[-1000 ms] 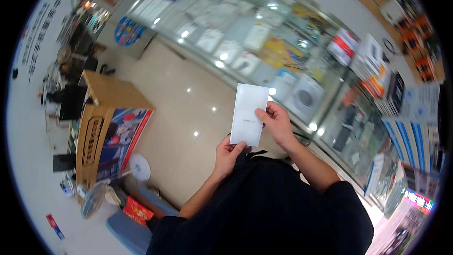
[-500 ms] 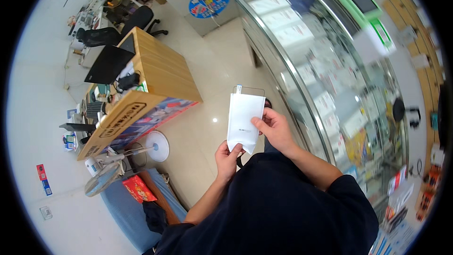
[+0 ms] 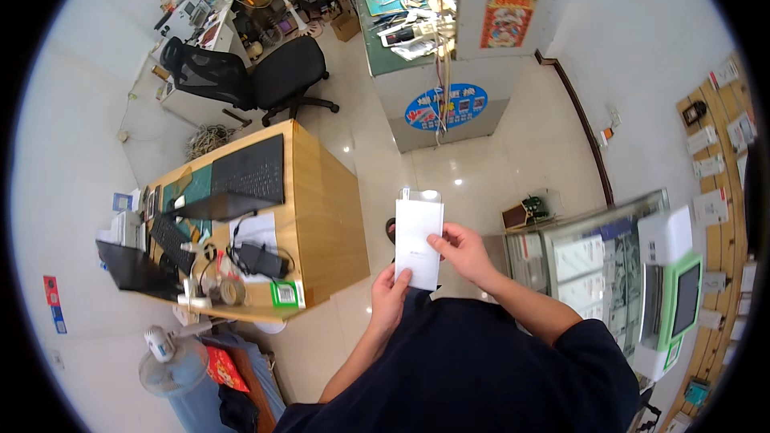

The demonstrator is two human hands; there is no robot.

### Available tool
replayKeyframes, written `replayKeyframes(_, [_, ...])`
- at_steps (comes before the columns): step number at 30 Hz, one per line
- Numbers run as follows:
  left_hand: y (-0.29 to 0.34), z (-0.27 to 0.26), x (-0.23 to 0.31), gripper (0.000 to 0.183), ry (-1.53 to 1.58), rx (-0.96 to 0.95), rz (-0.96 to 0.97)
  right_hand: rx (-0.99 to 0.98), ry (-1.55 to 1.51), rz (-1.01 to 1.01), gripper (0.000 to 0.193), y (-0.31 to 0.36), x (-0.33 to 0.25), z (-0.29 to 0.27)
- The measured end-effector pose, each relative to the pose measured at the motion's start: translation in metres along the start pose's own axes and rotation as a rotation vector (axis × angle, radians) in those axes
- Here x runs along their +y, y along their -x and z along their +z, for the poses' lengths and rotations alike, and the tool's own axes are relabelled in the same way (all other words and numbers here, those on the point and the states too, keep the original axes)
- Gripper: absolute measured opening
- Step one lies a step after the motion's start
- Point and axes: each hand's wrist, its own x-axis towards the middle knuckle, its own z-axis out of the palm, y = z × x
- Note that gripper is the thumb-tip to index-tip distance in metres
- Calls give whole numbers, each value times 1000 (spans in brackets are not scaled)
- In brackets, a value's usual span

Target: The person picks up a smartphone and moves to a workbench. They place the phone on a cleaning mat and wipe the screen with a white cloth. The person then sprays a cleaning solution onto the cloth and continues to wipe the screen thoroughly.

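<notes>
A white paper sleeve (image 3: 415,232) is held upright in front of my body. From its top edge pokes a clear sheet (image 3: 425,196) with a small tab, which looks like a glass screen protector. My left hand (image 3: 388,301) pinches the lower left corner of the sleeve, thumb on its face. Gripping the right edge about midway up is my right hand (image 3: 467,256), its thumb on the front. The fingers behind the sleeve are hidden.
On the left stands a wooden desk (image 3: 327,216) with a laptop (image 3: 249,168) and cables, a black office chair (image 3: 289,72) beyond it. Ahead is a cluttered workbench (image 3: 417,112). A glass display case (image 3: 553,261) and a green-framed machine (image 3: 682,305) are at the right.
My body has moved forward and turned, so the desk and workbench appear nearer and the display case lies further right and lower. Both hands keep hold of the sleeve.
</notes>
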Motion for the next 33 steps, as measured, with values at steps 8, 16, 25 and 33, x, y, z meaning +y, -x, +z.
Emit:
replayKeyframes(8, [-252, 19, 152, 27, -320, -230, -92, 186, -65, -6, 24, -231, -76, 9])
replayKeyframes(16, [-448, 55, 238, 33, -303, -315, -220, 211, -91, -91, 24, -440, -100, -14])
replayKeyframes(25, [-602, 69, 299, 35, -497, -330, -281, 233, -44, 84, 23, -589, -130, -42])
replayKeyframes(33, [-748, 90, 325, 37, -717, -678, -543, 525, 80, 181, 22, -645, -123, -56])
